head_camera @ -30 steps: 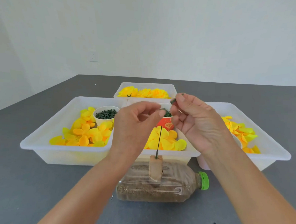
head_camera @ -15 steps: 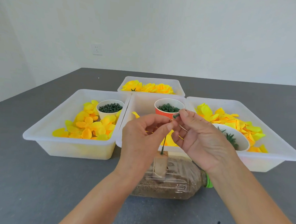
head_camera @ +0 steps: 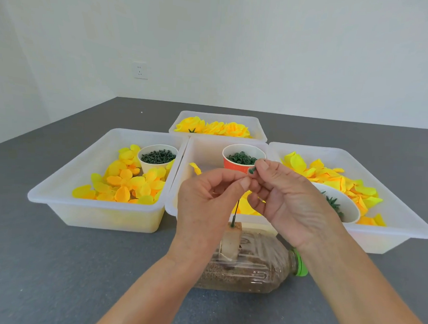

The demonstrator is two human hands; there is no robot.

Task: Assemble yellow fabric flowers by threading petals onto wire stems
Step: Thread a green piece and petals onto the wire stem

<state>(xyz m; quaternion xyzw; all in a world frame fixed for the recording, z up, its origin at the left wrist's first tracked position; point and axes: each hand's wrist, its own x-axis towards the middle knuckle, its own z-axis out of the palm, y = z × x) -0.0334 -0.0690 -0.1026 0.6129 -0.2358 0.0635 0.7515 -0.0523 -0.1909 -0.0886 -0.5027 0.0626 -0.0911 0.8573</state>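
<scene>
A thin green wire stem [head_camera: 235, 215] stands upright in a foam block [head_camera: 230, 244] set into a plastic bottle [head_camera: 247, 270] lying on its side. My left hand [head_camera: 205, 206] pinches the stem's top between thumb and forefinger. My right hand [head_camera: 287, 205] pinches a small green ring piece [head_camera: 252, 170] just above the stem's tip. Yellow fabric petals [head_camera: 125, 184] fill the left tray, and more petals [head_camera: 331, 178] lie in the right tray. No petal is on the stem.
Several white trays stand on the grey table [head_camera: 54, 265]: left tray [head_camera: 93, 215], middle tray [head_camera: 203, 149], right tray [head_camera: 403, 228], far tray [head_camera: 220, 116] with finished yellow flowers. A white cup [head_camera: 157, 156] and an orange cup [head_camera: 243, 157] hold green parts; a white bowl [head_camera: 347, 208] sits right.
The view has tilted upward, so trays and hands sit lower in frame. Both hands stay at the stem's top, the right fingers with the green piece closing in on the left fingertips.
</scene>
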